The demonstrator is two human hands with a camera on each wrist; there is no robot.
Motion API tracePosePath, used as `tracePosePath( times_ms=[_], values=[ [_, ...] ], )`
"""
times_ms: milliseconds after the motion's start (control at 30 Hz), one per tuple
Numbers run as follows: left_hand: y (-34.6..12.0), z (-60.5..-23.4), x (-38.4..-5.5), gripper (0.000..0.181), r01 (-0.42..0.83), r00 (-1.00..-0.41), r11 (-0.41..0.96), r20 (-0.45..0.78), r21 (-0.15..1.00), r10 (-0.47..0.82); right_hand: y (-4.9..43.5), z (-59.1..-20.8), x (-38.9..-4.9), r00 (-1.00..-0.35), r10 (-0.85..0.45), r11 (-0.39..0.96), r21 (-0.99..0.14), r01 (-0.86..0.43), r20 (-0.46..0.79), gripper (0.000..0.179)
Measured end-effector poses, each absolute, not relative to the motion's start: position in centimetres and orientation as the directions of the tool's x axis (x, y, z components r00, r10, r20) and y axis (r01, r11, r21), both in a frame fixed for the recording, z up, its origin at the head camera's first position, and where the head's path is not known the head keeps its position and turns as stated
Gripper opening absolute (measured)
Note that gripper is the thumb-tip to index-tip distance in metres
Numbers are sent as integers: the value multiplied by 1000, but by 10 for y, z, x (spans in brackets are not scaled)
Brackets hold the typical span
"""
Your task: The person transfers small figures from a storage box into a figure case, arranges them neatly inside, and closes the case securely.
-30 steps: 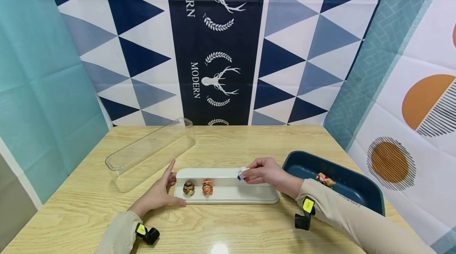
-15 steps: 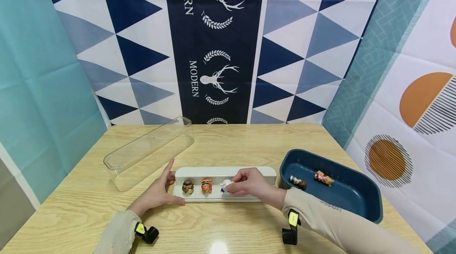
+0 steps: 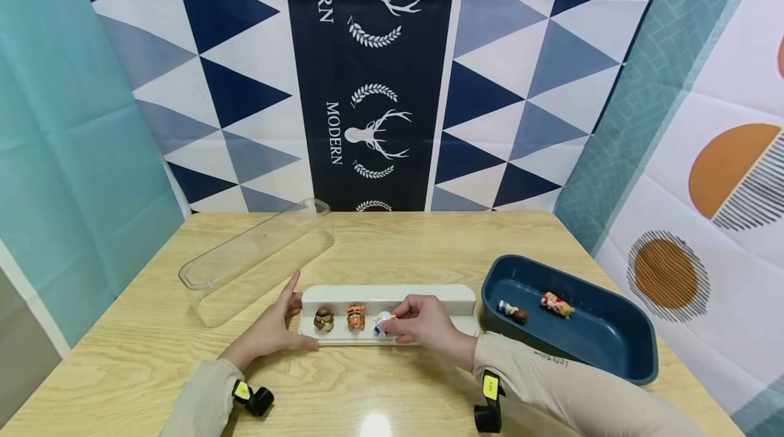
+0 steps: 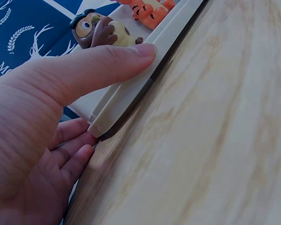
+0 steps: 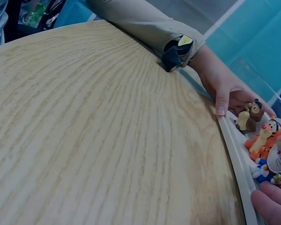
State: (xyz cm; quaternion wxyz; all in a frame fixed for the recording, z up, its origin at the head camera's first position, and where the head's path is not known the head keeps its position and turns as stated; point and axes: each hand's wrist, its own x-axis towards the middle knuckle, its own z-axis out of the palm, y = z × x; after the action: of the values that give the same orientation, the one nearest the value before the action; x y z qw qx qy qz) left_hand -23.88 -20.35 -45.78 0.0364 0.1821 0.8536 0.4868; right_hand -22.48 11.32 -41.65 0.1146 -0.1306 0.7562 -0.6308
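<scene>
A long white display base [image 3: 456, 293] with a raised back step lies on the table. My left hand [image 3: 272, 335] holds its left end, thumb [image 4: 117, 63] along the front rim and fingers at the end. Standing on the base from the left are an owl figurine [image 3: 323, 319] and an orange tiger figurine [image 3: 355, 317]. To the right of the tiger, my right hand [image 3: 425, 327] pinches a white-and-blue toy figurine [image 3: 382, 322] low over the base. In the right wrist view that figurine [image 5: 276, 161] overlaps the tiger's edge, its blue body close to the base.
Right of the base stands a dark blue bin [image 3: 612, 345] with a brown-and-white figurine [image 3: 513, 312] and a red-and-yellow figurine [image 3: 556, 304] lying inside. A clear plastic cover [image 3: 260, 260] sits slantwise at the back left of the wooden table [image 3: 343, 396].
My right hand has carried the white-and-blue figurine leftward and down, from above the base's right half to beside the tiger. My left hand has stayed at the base's left end.
</scene>
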Motion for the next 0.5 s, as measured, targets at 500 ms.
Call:
tracePosePath(
  times_ms=[500],
  values=[
    [-204, -458, -240, 136, 295, -925, 451, 135, 842, 354, 111, -419, -221, -972, -236, 151, -988, -35, -2, 18]
  ],
)
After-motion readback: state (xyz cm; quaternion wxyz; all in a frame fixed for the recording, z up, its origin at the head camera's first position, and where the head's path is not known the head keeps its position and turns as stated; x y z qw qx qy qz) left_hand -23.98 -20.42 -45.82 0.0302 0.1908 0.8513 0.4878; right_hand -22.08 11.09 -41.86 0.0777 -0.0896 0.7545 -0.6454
